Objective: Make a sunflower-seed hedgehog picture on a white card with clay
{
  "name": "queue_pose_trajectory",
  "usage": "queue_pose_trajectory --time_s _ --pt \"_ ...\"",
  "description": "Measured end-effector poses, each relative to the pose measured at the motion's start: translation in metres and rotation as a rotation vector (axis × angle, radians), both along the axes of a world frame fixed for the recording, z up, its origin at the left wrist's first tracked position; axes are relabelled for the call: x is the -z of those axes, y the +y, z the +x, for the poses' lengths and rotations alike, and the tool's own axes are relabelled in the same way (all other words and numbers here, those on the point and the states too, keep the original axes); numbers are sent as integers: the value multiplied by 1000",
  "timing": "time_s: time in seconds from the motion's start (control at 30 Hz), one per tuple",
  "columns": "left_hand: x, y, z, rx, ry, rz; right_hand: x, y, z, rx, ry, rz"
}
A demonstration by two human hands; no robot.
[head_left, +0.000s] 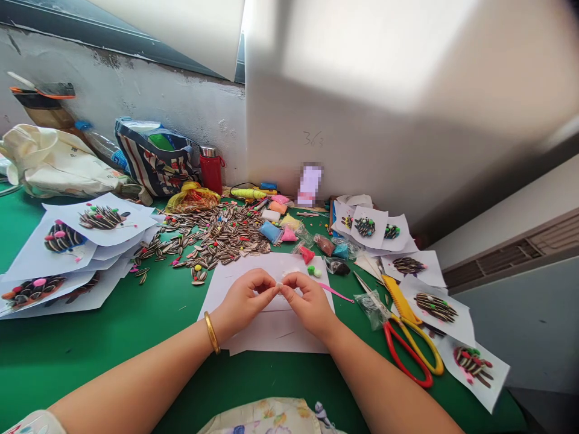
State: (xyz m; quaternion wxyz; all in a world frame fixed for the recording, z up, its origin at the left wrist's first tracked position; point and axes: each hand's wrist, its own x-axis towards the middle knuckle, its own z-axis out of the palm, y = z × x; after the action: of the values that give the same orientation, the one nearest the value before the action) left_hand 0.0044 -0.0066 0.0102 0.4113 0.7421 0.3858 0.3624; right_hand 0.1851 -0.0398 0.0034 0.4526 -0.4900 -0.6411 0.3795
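My left hand and my right hand meet over white paper sheets. Both are pinched closed on a small white lump, mostly hidden by the fingertips; its material cannot be made out. Just beyond my right hand, green balls lie on the paper. A thin pink tool sticks out past that hand over the green table. A pile of striped sunflower seeds spreads behind the sheets.
Finished-looking seed pictures on paper are stacked at left, others at right. Red-and-yellow-handled scissors and a yellow utility knife lie right. Coloured clay packets, a red flask and bags stand behind.
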Motion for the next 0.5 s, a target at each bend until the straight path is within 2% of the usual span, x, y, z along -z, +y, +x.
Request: queue_pose_trajectory --time_s 0.17,0.4,0.5 --pt "1 -1 -1 -30 -2 -14 -2 0 -1 28 -18 11" --pt "7 1 -3 -60 -76 52 -3 -2 -1 -28 -64 12" --pt "8 2 -2 -80 -92 -43 0 0 2 31 -61 30"
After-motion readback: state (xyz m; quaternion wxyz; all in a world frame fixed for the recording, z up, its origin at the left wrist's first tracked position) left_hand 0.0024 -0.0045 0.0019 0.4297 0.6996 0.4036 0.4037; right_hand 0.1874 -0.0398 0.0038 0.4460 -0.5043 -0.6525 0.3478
